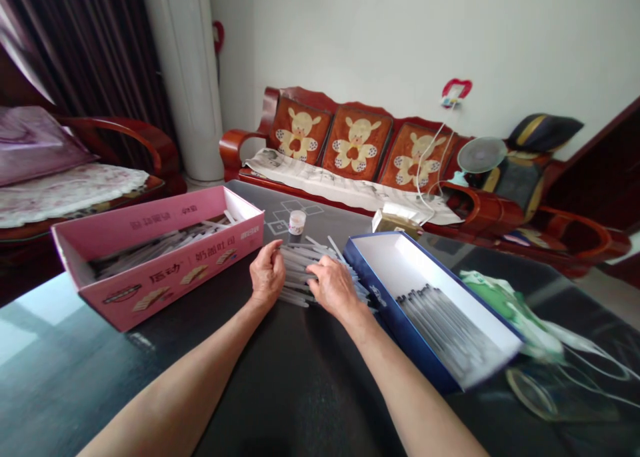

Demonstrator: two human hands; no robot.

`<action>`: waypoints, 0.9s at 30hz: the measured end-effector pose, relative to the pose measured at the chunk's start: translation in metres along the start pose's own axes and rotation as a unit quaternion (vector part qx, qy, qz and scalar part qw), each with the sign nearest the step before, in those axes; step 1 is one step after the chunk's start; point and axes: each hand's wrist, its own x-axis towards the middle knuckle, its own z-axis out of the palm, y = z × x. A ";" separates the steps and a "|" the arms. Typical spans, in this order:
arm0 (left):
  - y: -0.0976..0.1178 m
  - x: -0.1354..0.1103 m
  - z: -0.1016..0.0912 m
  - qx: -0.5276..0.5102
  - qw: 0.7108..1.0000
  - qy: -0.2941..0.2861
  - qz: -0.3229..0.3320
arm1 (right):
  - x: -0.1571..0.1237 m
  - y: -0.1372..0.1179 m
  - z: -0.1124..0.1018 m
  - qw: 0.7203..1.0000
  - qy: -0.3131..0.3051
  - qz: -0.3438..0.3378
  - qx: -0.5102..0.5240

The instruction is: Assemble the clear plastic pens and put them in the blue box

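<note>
A loose pile of thin, translucent plastic tubes (299,275) lies on the dark table between my hands. At its left end is my left hand (267,271), fingers curled and thumb on top; whatever sits inside the curl is hidden. My right hand (333,285) reaches over the pile from the right, its bent fingers closed on some of the tubes. To the right, a blue box (367,277) with a white inside holds a row of similar tubes with dark ends, laid side by side. A pink box (175,263) on the left contains more tubes, lying loosely.
Behind the pile stands a small white cup (297,222) with a printed pattern. A tissue box (397,221) sits behind the blue box. Green-and-white plastic packaging (510,310) and a clear container (555,390) lie at right. A wooden sofa (320,183) stands beyond the table (300,390).
</note>
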 end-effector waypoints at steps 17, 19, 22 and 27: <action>0.048 -0.027 -0.007 0.007 0.916 -0.184 0.356 | -0.026 0.003 -0.029 0.793 0.273 0.145 0.525; 0.050 -0.032 -0.005 0.026 0.897 -0.204 0.393 | -0.035 0.002 -0.019 0.759 0.255 0.176 0.573; 0.050 -0.035 -0.002 0.067 0.880 -0.227 0.412 | -0.046 0.007 -0.004 0.771 0.211 0.197 0.568; 0.041 -0.026 -0.004 0.171 0.906 -0.163 0.350 | -0.063 0.036 -0.002 0.888 0.212 0.186 0.363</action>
